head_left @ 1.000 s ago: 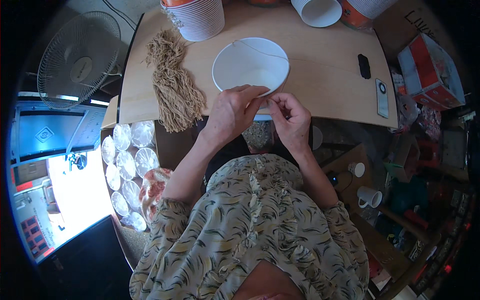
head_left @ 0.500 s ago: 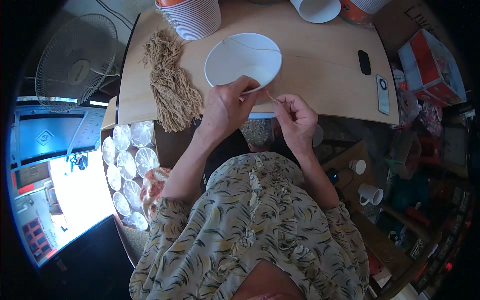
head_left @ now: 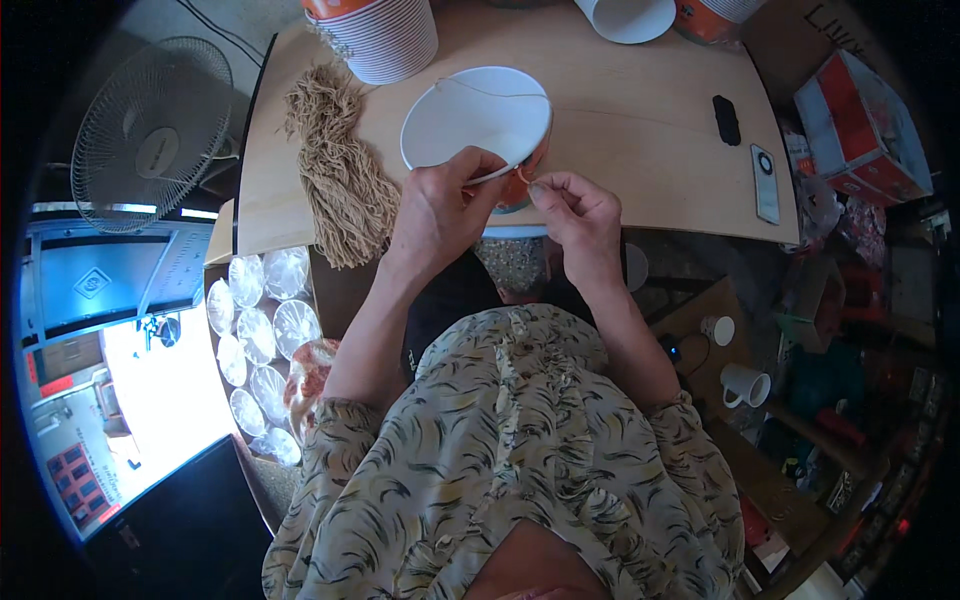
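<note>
A large paper bucket [head_left: 470, 120], white inside and orange outside, is tilted with its mouth toward me at the table's near edge. My left hand [head_left: 445, 200] is closed on its near rim, thumb outside. Beside that rim my right hand [head_left: 578, 212] pinches the end of a thin tan cord [head_left: 526, 176] between thumb and forefinger. The cord meets the bucket's side just below the rim; exactly how it is fastened is hidden by my fingers. Another stretch of cord [head_left: 500, 95] lies across the far side of the mouth. A bundle of tan cords [head_left: 345, 170] lies to the left.
A stack of nested paper buckets [head_left: 385, 40] stands at the back left, and a white bucket [head_left: 630, 15] lies on its side farther right. A phone [head_left: 765, 183] and a black object [head_left: 726, 120] rest on the right. A fan [head_left: 155, 135] stands left of the table [head_left: 650, 110].
My right hand has moved left, closer to the rim, with the cord. The bucket and my left hand have shifted slightly left, and more of the orange outside shows.
</note>
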`<control>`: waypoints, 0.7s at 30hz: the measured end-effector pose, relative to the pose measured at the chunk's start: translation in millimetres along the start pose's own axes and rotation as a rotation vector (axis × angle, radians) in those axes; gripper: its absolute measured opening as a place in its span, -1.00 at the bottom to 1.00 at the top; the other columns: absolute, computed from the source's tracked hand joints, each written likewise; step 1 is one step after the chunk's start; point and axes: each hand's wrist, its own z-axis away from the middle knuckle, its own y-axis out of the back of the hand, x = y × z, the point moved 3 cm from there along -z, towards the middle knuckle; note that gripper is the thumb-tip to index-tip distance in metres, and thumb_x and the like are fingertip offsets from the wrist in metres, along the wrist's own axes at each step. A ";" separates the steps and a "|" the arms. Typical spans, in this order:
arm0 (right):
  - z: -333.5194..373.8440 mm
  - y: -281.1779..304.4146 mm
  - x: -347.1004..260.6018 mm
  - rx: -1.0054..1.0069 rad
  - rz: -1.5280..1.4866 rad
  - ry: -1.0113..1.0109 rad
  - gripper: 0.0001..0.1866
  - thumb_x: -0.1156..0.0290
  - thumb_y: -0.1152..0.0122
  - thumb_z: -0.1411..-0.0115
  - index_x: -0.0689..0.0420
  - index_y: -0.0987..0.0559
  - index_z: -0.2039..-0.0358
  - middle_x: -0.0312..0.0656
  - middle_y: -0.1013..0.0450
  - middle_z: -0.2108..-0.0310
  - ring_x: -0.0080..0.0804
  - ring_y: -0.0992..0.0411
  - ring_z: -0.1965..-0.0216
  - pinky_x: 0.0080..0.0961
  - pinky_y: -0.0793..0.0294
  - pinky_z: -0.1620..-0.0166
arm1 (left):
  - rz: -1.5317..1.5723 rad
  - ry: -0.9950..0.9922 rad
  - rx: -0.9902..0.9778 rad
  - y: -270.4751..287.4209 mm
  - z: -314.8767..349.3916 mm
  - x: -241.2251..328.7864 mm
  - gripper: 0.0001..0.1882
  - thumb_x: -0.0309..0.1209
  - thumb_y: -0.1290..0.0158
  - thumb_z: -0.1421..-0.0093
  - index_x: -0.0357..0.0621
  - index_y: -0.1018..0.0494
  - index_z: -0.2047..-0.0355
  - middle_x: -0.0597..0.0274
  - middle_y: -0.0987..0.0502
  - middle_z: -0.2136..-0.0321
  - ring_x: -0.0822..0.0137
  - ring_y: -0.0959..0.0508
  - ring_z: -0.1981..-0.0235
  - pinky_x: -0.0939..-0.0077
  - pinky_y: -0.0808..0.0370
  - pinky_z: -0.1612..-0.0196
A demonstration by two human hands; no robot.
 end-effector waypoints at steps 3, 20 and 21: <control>-2.6 0.8 6.7 -0.002 -0.046 -0.008 -0.87 0.43 -0.27 -0.28 0.22 -0.61 0.26 -0.58 -0.23 0.63 -0.85 -0.02 0.66 -0.75 0.09 0.61 | -0.006 0.047 -0.058 1.7 0.6 1.0 -0.82 -0.47 -0.18 -0.23 -0.34 -0.56 0.21 0.07 -0.68 0.40 0.33 -0.71 0.35 0.48 -0.64 0.27; -6.6 2.7 13.6 -0.053 -0.264 -0.173 -0.86 0.42 -0.26 -0.29 0.24 -0.59 0.24 -0.54 -0.23 0.63 -0.80 -0.06 0.69 -0.74 0.04 0.63 | 0.001 -0.016 -0.004 1.5 2.0 1.7 -0.86 -0.49 -0.19 -0.19 -0.33 -0.57 0.28 -0.01 -0.66 0.45 0.19 -0.70 0.43 0.40 -0.61 0.36; -6.6 2.7 13.9 -0.052 -0.281 -0.192 -0.86 0.42 -0.25 -0.29 0.24 -0.59 0.25 -0.54 -0.20 0.65 -0.80 -0.05 0.70 -0.74 0.03 0.63 | -0.006 -0.019 -0.005 1.4 2.5 1.4 -0.86 -0.49 -0.19 -0.19 -0.33 -0.57 0.28 -0.01 -0.66 0.45 0.19 -0.70 0.43 0.39 -0.61 0.36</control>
